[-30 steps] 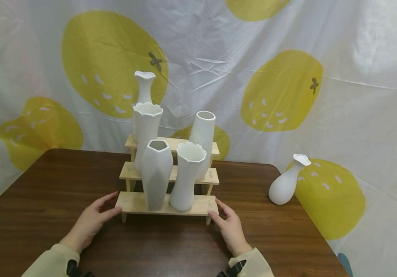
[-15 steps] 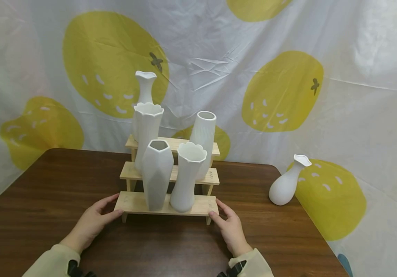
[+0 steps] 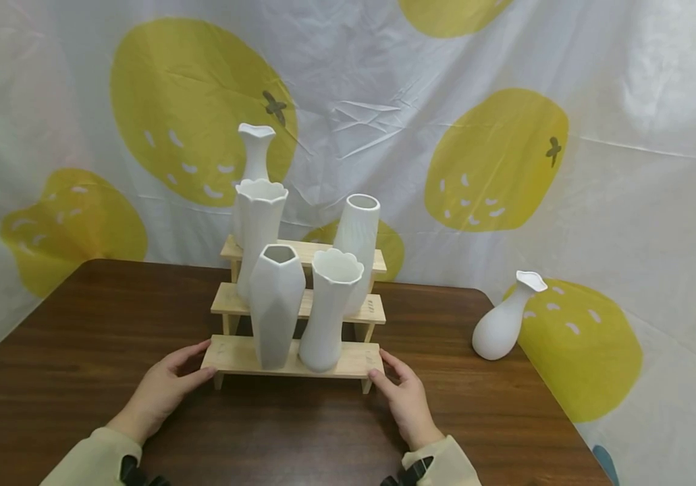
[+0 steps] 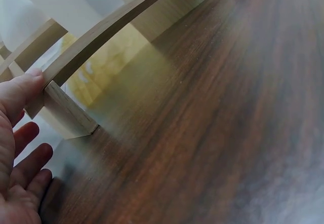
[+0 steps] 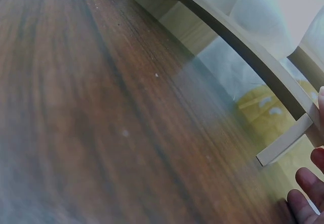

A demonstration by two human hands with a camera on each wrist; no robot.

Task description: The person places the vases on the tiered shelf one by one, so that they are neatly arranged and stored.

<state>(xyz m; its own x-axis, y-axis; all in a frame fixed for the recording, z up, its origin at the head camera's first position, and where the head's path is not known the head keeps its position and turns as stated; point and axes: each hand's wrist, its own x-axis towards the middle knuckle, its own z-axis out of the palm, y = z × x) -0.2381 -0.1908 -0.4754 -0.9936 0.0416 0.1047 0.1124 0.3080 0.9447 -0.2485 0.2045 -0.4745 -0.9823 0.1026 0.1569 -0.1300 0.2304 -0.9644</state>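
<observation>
A three-tier wooden display stand [image 3: 235,351] stands on the table with white vases on its steps. My left hand [image 3: 159,388] holds the left end of its lowest step, thumb at the front corner and index finger at the back one. At the right end, my right hand [image 3: 407,398] grips the same step in a like way. A faceted vase [image 3: 276,310] and a scalloped vase [image 3: 323,320] stand on that step. Behind them are a taller scalloped vase [image 3: 258,226] and a ribbed vase [image 3: 356,236]. A narrow-necked vase [image 3: 255,155] rises at the back left, its lower part hidden.
Another narrow-necked vase [image 3: 498,327] stands alone near the right edge of the brown wooden table [image 3: 275,432]. Behind the table hangs a pale cloth [image 3: 354,81] printed with yellow fruit.
</observation>
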